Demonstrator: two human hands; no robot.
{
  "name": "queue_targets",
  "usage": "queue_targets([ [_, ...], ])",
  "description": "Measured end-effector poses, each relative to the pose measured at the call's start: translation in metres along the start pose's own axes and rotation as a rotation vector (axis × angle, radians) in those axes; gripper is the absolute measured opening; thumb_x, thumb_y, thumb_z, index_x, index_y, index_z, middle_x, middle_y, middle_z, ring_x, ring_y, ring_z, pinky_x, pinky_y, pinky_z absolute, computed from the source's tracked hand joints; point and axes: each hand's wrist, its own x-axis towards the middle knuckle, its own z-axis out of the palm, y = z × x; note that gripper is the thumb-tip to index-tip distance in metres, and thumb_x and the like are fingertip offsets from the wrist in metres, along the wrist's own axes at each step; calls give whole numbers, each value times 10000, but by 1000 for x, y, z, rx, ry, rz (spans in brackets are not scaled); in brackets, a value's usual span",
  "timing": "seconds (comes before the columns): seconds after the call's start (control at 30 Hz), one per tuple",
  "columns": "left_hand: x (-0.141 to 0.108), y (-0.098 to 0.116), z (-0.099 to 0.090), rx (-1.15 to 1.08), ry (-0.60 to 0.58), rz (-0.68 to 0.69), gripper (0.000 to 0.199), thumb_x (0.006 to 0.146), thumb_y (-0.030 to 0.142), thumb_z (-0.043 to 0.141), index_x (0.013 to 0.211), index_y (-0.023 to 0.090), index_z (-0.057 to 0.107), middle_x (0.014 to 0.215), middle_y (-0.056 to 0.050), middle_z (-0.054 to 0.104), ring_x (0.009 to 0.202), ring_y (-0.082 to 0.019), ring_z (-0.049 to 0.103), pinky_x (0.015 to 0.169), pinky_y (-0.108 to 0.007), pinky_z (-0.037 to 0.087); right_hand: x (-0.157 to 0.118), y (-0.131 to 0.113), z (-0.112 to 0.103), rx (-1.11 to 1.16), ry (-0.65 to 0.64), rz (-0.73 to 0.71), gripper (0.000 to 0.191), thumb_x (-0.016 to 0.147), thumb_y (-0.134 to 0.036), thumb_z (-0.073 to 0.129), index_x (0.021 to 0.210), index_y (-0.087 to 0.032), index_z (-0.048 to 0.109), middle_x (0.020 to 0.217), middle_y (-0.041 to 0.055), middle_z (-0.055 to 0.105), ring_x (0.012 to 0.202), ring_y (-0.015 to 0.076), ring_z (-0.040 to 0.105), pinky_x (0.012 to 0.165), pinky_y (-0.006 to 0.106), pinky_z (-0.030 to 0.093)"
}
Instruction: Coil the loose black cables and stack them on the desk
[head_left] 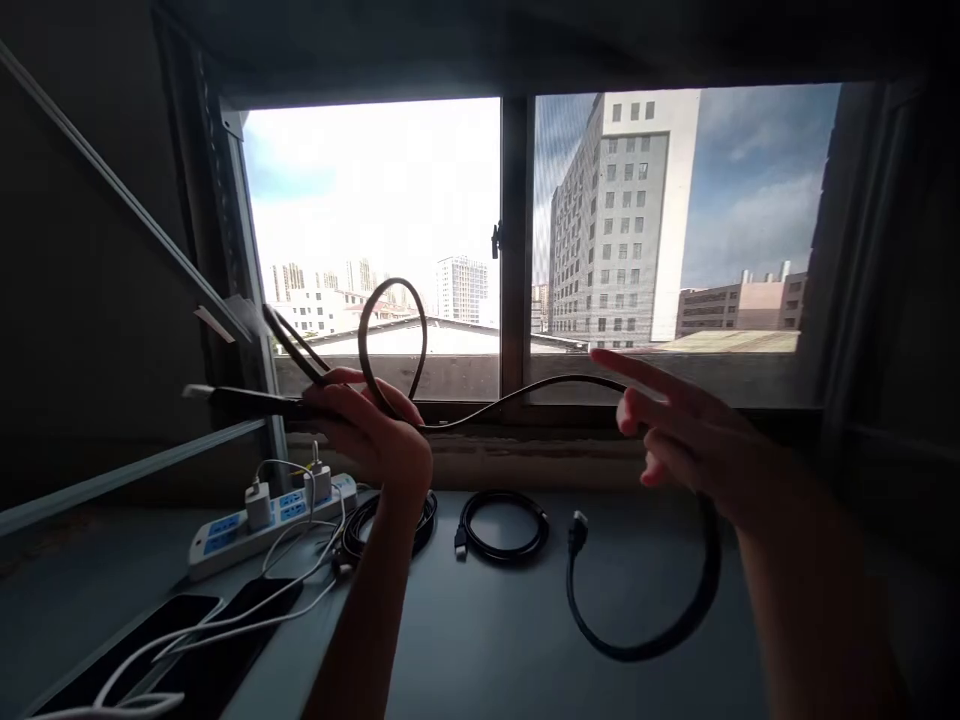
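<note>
My left hand (371,425) is closed round a black cable (362,340), whose loops rise above the fingers. One plug (199,392) of it points left from the hand. From there the cable runs right to my right hand (682,430), which has its index finger stretched out and its other fingers curled round the cable. Past that hand the cable hangs in a wide curve, with its other plug (577,530) near the grey table (480,650).
Two coiled black cables (504,555) (424,530) lie on the table. At the left are a white power strip (277,520) with chargers, white cords (225,630) and two dark phones (142,650). A window (514,250) stands behind.
</note>
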Motion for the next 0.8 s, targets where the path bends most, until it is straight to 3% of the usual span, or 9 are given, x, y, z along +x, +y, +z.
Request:
queue_targets([
  [0.13, 5, -6, -4, 29, -108, -95, 348, 931, 462, 264, 734, 212, 406, 365, 97, 286, 263, -37, 306, 328, -191, 221, -10, -2, -8, 51, 127, -158, 479, 780, -417, 612, 1250, -406, 520, 1194, 24, 552, 349, -8, 236, 272, 169, 257],
  [0.2, 11, -8, -7, 17, -120, -99, 401, 918, 478, 298, 664, 196, 426, 310, 99, 280, 226, -46, 276, 294, -193, 217, -7, 0, -16, 69, 144, -119, 441, 827, -416, 507, 1268, -410, 498, 1303, 22, 466, 343, -24, 85, 248, 171, 73],
  [0.27, 17, -9, -9, 23, -132, -84, 431, 902, 468, 350, 591, 183, 436, 288, 93, 300, 207, -53, 271, 264, -200, 214, 0, 5, -24, 100, 167, -61, 417, 866, -388, 417, 1276, -406, 490, 1344, 20, 422, 364, -18, -16, 267, 186, -27],
  [0.37, 23, -7, -12, 35, -178, -120, 438, 895, 430, 382, 543, 178, 450, 288, 83, 328, 203, -62, 286, 245, -209, 211, 8, 12, -33, 240, 139, -30, 414, 843, -349, 473, 1252, -384, 523, 1285, 35, 489, 362, -18, -13, 258, 169, 3],
  [0.47, 25, 0, -13, -31, -242, -249, 449, 878, 424, 405, 497, 188, 432, 282, 72, 324, 199, -69, 283, 235, -215, 191, 12, 13, -30, 291, 133, 15, 423, 789, -353, 578, 1211, -360, 550, 1184, 57, 580, 323, -13, 94, 231, 149, 94],
  [0.63, 21, 17, -10, -129, -310, -389, 490, 870, 379, 422, 420, 189, 380, 273, 60, 282, 209, -46, 245, 241, -191, 159, 13, 7, 1, 109, 125, 58, 480, 819, -433, 605, 1257, -309, 450, 1123, 104, 618, 312, -15, 251, 261, 120, 164],
  [0.8, 9, 28, -2, -146, -356, -436, 536, 886, 418, 403, 405, 187, 358, 263, 62, 228, 210, -42, 201, 239, -186, 134, 19, 9, 39, 133, -15, 157, 598, 829, -509, 561, 1320, -237, 356, 1045, 111, 645, 283, -8, 248, 246, 144, 165],
])
